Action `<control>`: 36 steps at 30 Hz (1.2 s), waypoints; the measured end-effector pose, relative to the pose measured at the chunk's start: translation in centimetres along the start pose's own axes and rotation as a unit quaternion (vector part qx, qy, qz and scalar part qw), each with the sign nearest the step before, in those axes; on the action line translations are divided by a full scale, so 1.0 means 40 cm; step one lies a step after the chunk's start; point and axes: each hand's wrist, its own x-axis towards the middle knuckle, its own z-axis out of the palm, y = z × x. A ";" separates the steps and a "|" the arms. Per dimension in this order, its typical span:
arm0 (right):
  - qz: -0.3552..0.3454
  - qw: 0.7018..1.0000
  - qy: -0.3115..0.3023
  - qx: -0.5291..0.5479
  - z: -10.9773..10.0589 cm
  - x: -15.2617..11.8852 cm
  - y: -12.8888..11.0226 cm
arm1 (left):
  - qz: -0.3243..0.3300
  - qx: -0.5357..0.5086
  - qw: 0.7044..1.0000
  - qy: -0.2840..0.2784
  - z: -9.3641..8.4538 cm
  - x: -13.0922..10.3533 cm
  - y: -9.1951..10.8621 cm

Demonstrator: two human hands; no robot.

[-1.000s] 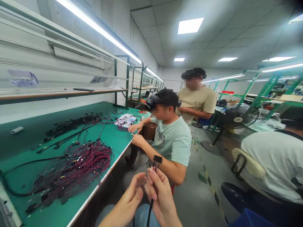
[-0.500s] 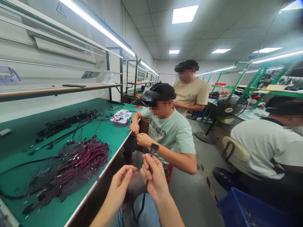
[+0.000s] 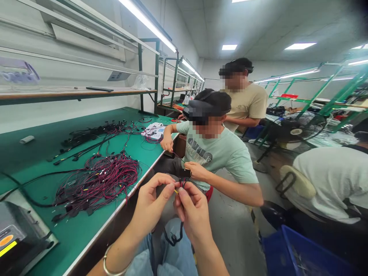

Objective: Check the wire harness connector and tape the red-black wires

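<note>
Both hands meet in front of the person's lap, just off the edge of the green workbench (image 3: 86,237). The right hand (image 3: 193,214) grips a black cable (image 3: 180,230) whose upper end fans into thin red and black wires ending in a small black connector (image 3: 184,173); the connector sits above the fingertips, just beside them, with its long axis roughly level and its wire side facing down. The cable itself runs close to upright through the right fist, then hangs below and curls into a loop over the jeans. The right fingers are closed around the cable, thumb pressed toward the left hand. The left hand (image 3: 153,205) has thumb and forefinger pinched together on a single wire with a yellowish tip (image 3: 175,191), which points toward the connector; the other left fingers are curled loosely. A metal bangle (image 3: 110,264) circles the left wrist. On the workbench, well apart from the hands, lies a tangled bundle of red and black wires (image 3: 100,182), with black cable assemblies (image 3: 86,140) farther back. A seated co-worker in a pale green T-shirt (image 3: 221,155) works with wires just beyond the connector, and another person in a tan shirt (image 3: 250,105) stands behind.
</note>
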 end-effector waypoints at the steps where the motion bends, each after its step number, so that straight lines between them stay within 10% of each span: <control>1: -0.008 1.000 0.007 0.009 0.003 0.000 0.000 | -0.003 -0.004 1.000 0.006 -0.001 0.000 -0.002; 20: 0.130 0.975 -0.034 0.177 0.040 -0.004 -0.007 | -0.094 -0.113 0.989 -0.004 -0.032 -0.002 -0.064; 26: 0.046 0.980 0.085 0.175 0.006 0.028 -0.030 | -0.166 0.103 0.938 -0.287 -0.056 -0.170 -0.178; 29: 0.053 0.973 0.112 0.197 -0.003 0.066 -0.019 | -0.249 -0.026 0.903 -0.350 -0.049 -0.221 -0.238; 36: 0.132 0.942 0.076 0.299 0.031 0.110 -0.006 | -0.290 -0.357 0.840 -0.289 -0.096 -0.234 -0.301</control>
